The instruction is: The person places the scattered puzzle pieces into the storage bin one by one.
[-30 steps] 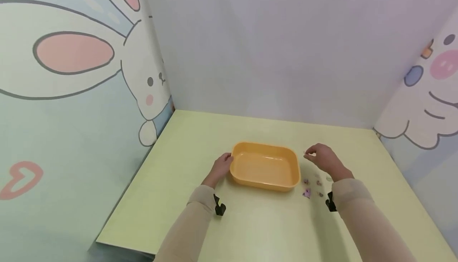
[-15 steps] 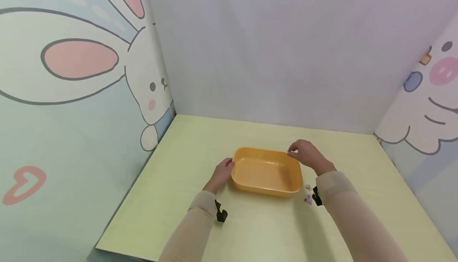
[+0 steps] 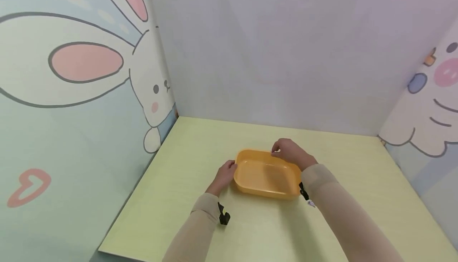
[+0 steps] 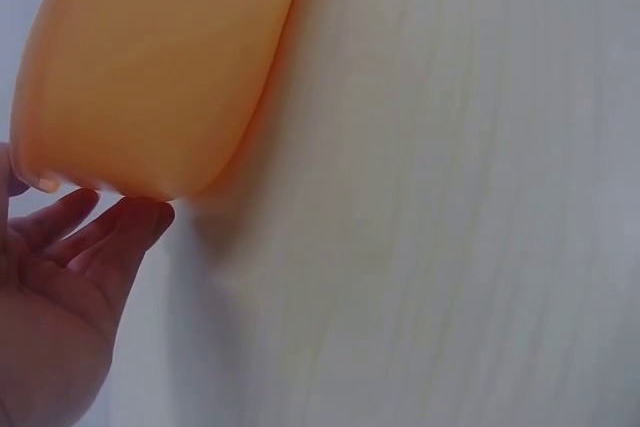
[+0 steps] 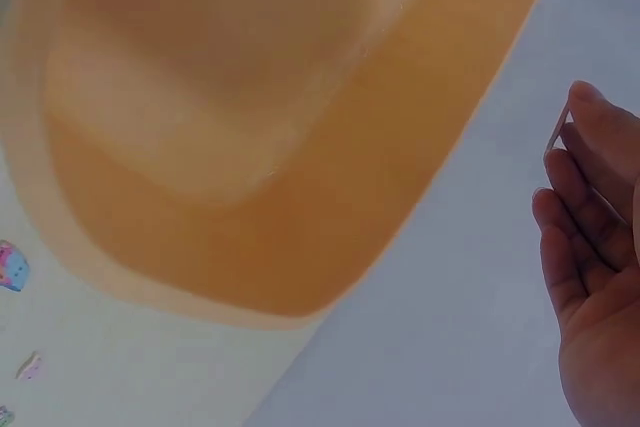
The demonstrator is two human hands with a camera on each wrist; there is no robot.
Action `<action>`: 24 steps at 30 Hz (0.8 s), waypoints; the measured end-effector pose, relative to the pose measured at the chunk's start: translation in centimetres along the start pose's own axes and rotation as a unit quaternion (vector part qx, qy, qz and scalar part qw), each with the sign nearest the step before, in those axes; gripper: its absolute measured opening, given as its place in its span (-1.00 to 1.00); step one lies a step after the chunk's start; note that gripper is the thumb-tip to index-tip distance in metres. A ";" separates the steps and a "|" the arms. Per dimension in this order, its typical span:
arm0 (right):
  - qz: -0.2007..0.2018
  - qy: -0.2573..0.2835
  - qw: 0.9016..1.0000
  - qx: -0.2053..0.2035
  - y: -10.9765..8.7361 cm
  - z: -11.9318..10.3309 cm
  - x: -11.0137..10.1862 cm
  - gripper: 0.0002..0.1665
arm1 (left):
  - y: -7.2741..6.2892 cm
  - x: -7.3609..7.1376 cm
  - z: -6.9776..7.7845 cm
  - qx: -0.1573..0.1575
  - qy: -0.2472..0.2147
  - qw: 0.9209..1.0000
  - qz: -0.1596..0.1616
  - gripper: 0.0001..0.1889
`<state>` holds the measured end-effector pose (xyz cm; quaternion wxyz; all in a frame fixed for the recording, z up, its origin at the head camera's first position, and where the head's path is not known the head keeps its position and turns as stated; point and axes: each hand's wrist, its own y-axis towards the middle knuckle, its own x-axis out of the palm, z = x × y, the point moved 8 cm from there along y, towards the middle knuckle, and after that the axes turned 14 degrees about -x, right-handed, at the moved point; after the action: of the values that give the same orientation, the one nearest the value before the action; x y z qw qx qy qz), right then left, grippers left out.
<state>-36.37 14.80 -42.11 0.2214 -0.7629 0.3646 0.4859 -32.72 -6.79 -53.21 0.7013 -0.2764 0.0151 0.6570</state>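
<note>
An orange plastic basin (image 3: 264, 194), shallow and rectangular with rounded corners, stands on the table with no contents showing inside. At its left end my left hand (image 3: 226, 173) grips the rim; in the left wrist view the fingers lie against the basin's outer wall (image 4: 150, 67). My right hand (image 3: 290, 151) is raised over the basin's back right part. Between its thumb and fingertips it pinches a small thin flat piece (image 5: 557, 133), seen edge-on in the right wrist view.
Small colourful flat pieces lie right of the basin, such as a purple one (image 3: 311, 203) by the right sleeve and a blue and pink one (image 5: 12, 267). The pale yellow table (image 3: 200, 134) meets a white back wall (image 3: 268, 55) and cartoon-printed side walls.
My right hand has moved left with the thin flat piece, from beside the basin to over it. The right forearm now covers most of the loose pieces. My left hand keeps its grip.
</note>
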 end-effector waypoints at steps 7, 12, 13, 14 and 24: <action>-0.035 -0.002 0.999 -0.031 1.9 -1.4 1.5 -0.88 | 0.1 -0.1 0.0 0.001 0.008 1.000 0.007 -0.54; -0.067 -0.025 0.996 -0.061 3.0 -2.3 3.0 -0.94 | 0.0 0.1 0.0 0.001 0.010 1.000 0.001 -0.56; -0.073 -0.031 0.995 -0.065 3.2 -2.4 3.3 -0.95 | 0.0 0.1 0.0 0.000 0.011 1.000 0.001 -0.56; -0.079 -0.038 0.994 -0.071 3.5 -2.6 3.6 -0.95 | -0.1 0.1 -0.1 -0.001 0.011 1.000 0.002 -0.57; -0.126 -0.104 0.982 -0.095 5.3 -3.8 6.4 -0.92 | 0.0 0.2 0.1 0.007 0.013 1.000 0.007 -0.57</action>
<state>-36.61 6.63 -46.22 0.2436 -0.7659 0.1927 0.5630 -32.72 -6.58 -53.25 0.6984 -0.2802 0.0311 0.6578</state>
